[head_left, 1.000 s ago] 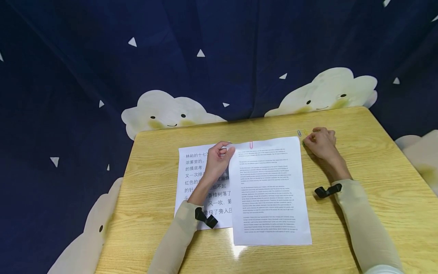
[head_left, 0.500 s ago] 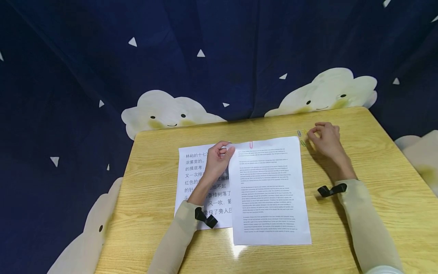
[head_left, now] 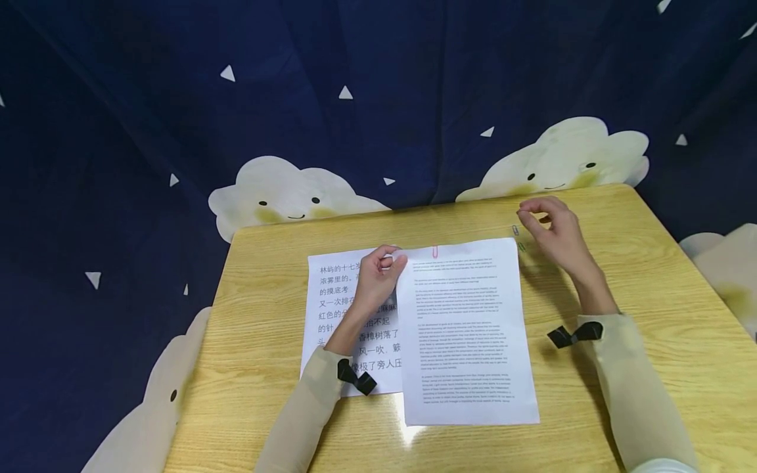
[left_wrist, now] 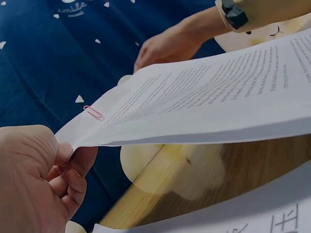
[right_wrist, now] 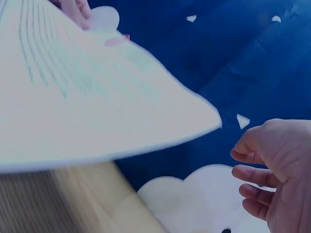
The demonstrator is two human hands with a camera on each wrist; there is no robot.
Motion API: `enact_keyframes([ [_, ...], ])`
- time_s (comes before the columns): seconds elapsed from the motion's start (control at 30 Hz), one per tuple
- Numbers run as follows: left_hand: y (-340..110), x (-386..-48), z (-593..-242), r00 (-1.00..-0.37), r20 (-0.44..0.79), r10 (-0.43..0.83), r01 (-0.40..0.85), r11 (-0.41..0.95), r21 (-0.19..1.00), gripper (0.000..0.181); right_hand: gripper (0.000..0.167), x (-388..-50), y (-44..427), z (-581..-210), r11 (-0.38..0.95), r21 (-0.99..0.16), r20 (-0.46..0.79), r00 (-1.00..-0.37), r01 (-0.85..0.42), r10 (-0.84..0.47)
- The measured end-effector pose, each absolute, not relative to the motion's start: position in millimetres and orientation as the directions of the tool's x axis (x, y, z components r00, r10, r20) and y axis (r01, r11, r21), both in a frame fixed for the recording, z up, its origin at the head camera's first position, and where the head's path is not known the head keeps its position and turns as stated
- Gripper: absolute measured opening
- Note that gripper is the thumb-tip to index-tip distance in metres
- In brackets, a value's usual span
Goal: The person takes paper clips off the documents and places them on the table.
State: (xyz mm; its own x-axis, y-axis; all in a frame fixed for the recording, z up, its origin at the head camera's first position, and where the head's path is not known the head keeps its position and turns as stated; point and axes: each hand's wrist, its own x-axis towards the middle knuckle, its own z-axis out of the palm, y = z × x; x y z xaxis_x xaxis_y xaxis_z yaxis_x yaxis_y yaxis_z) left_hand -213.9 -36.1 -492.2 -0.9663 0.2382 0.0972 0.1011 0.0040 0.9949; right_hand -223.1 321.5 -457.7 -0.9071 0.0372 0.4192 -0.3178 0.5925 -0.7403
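My left hand (head_left: 378,272) pinches the upper left corner of a stack of printed paper (left_wrist: 204,92), lifted off the table. A pink paper clip (left_wrist: 94,112) sits on its top edge, close to that hand. Beyond the stack's upper right corner, my right hand (head_left: 556,230) is raised with thumb and index fingertips together. The yellow paper clip from beside the blue one no longer shows on the table; it seems to be in this pinch, hidden by the fingers. A blue paper clip (head_left: 516,230) and a green paper clip (head_left: 522,247) lie below the fingertips.
Beneath the left forearm lies a sheet with large Chinese print (head_left: 331,309), partly covered by the stack. The wooden table (head_left: 254,315) meets a dark blue curtain (head_left: 378,98) with cloud shapes at its far edge.
My right hand has moved from beside the green clip to the yellow one, then up and left. The yellow clip has gone from sight. The left hand keeps its hold on the stack.
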Motion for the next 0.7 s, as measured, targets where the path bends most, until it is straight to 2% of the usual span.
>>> enact_keyframes([
  [0.5, -34, -213, -493, -0.954, 0.135, 0.267, 0.145, 0.019, 0.989, 0.018, 0.006, -209, 284, -438, 0.582, -0.647, 0.485, -0.855, -0.492, -0.184],
  [0.7, -32, -210, -494, -0.951, 0.14, 0.276, 0.151, 0.02, 0.988, 0.018, 0.011, -203, 268, -438, 0.563, -0.612, 0.498, -0.824, -0.556, -0.272],
])
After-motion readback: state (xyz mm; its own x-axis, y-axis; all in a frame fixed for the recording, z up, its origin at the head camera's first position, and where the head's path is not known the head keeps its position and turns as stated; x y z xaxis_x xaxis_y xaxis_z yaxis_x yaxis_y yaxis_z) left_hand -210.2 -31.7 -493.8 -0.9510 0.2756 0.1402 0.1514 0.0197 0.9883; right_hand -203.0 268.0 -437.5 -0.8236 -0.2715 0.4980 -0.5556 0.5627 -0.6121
